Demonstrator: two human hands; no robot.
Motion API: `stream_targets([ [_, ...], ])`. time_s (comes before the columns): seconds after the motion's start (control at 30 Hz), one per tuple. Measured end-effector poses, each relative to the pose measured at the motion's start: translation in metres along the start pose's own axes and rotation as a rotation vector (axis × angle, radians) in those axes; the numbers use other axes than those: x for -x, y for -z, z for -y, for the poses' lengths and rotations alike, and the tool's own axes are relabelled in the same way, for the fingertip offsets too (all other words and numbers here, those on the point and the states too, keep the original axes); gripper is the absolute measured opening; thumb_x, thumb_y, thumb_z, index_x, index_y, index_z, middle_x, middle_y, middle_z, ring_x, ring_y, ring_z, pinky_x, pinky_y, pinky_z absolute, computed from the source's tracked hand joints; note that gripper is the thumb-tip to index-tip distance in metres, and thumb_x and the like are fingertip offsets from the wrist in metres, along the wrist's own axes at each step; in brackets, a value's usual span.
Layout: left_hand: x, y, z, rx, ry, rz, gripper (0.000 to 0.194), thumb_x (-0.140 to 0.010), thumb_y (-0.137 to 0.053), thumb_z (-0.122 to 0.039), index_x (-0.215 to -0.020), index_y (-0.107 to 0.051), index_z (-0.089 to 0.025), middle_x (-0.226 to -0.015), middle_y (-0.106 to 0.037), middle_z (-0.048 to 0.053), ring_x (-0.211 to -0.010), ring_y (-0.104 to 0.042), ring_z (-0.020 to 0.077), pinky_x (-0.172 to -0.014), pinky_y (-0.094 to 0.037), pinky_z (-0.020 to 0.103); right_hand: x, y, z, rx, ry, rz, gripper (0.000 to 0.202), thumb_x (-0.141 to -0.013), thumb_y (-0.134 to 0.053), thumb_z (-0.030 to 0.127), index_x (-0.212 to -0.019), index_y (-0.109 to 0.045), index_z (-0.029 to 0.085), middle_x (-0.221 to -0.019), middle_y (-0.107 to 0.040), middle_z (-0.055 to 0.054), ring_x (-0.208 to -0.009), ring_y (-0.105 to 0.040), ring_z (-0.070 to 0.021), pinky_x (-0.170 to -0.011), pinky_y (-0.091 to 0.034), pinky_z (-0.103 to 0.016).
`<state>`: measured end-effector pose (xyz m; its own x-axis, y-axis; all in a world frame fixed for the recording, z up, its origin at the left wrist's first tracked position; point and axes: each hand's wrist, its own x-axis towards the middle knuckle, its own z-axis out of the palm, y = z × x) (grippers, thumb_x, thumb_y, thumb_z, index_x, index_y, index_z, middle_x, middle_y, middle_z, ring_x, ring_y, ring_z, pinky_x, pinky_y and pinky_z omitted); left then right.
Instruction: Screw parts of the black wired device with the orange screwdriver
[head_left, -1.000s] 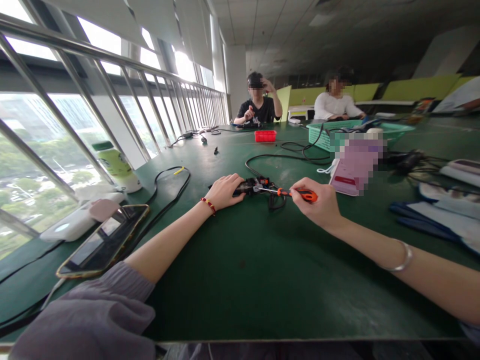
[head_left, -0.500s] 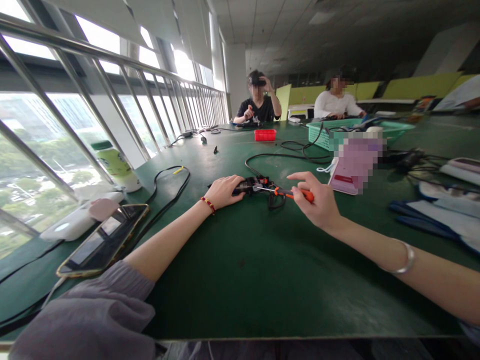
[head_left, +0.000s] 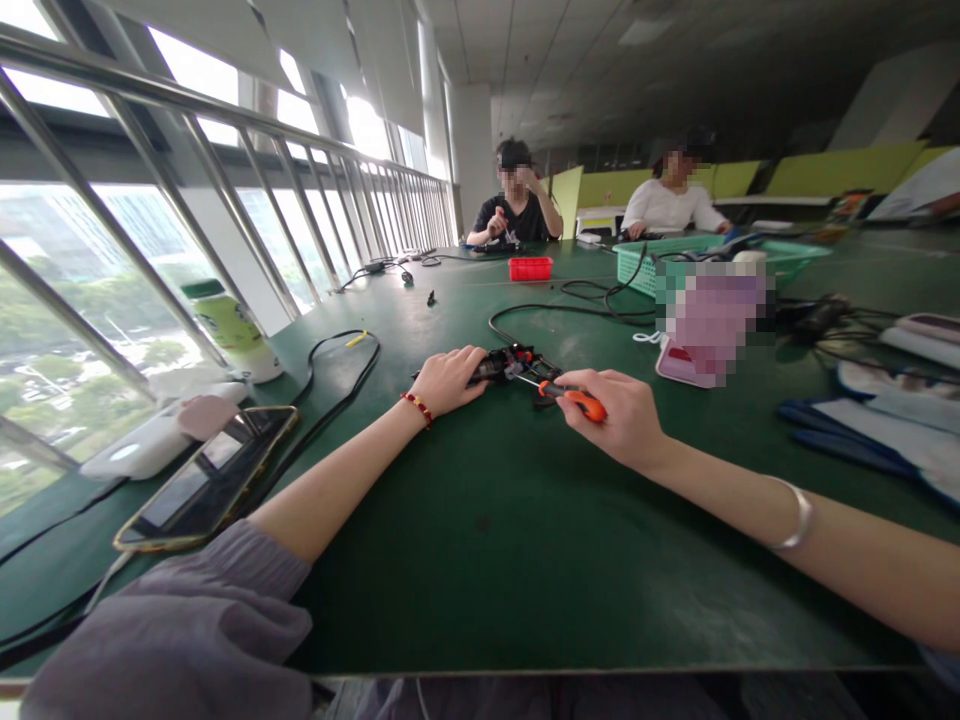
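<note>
Your left hand [head_left: 452,380] lay over the left end of a small black device [head_left: 517,358], gripping it with the fingers across the top and the thumb along the near side. A red and gold bead bracelet [head_left: 417,409] circled that wrist. The device rested on the green worktop [head_left: 480,580], straight in front of you, between your two hands.

Your right hand [head_left: 611,418] grasped an orange and black screwdriver [head_left: 586,404] by its handle. The shaft pointed leftward, its tip at the device; you could not tell whether it sat in a screw. A silver bangle [head_left: 801,515] circled your right forearm.

Off to the left, a dark-screened phone [head_left: 210,490] lay on the worktop, with a green-capped bottle [head_left: 236,330] standing beyond it. A small red box [head_left: 530,269] sat farther back, and a green basket [head_left: 636,270] stood to its right. A person in black [head_left: 529,222] sat at the far side.
</note>
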<state>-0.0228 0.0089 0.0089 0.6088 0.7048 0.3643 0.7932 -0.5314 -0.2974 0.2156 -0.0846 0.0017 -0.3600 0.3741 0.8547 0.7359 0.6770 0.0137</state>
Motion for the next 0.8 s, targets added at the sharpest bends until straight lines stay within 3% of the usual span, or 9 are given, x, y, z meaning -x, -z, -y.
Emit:
stream_targets([
  [0.23,-0.0018,-0.0075,0.0044,0.082,0.035,-0.022,0.034,-0.086,-0.043,-0.039,-0.111,-0.048,-0.018,-0.103,-0.062,0.007,-0.090,-0.061,0.0211,-0.074,-0.045,0.030,0.0025,-0.0060,-0.0056,-0.103,-0.075,-0.072,0.037,-0.081,-0.054,0.024,-0.117,-0.044,0.019,-0.095,-0.061,-0.006,-0.078,-0.063,-0.0156,-0.065,-0.051,-0.026],
  [0.47,-0.0016,-0.0062,0.0034,0.078,0.041,-0.011,0.034,-0.085,-0.043,-0.040,-0.112,-0.048,-0.018,-0.104,-0.063,0.007,-0.090,-0.061,0.0216,-0.074,-0.045,0.030,0.0028,-0.0057,-0.0051,-0.040,-0.144,-0.030,0.031,-0.082,-0.055,0.037,-0.108,-0.050,0.020,-0.068,-0.061,0.001,-0.058,-0.059,-0.0137,-0.056,-0.047,-0.025],
  [0.67,-0.0015,-0.0075,0.0045,0.074,0.033,-0.018,0.036,-0.085,-0.043,-0.040,-0.112,-0.048,-0.018,-0.104,-0.063,0.007,-0.091,-0.061,0.0218,-0.075,-0.045,0.031,0.0035,-0.0092,-0.0091,-0.130,-0.052,-0.133,0.044,-0.081,-0.054,0.025,-0.122,-0.039,0.021,-0.099,-0.061,-0.007,-0.085,-0.063,-0.0174,-0.073,-0.052,-0.030],
  [0.8,-0.0012,-0.0070,0.0044,0.077,0.039,-0.005,0.035,-0.086,-0.042,-0.040,-0.113,-0.048,-0.019,-0.106,-0.062,0.007,-0.093,-0.060,0.0212,-0.076,-0.045,0.030,0.0022,-0.0066,-0.0045,-0.084,-0.004,-0.064,0.039,-0.081,-0.058,0.033,-0.115,-0.046,0.020,-0.088,-0.065,-0.004,-0.074,-0.063,-0.0160,-0.068,-0.052,-0.029],
])
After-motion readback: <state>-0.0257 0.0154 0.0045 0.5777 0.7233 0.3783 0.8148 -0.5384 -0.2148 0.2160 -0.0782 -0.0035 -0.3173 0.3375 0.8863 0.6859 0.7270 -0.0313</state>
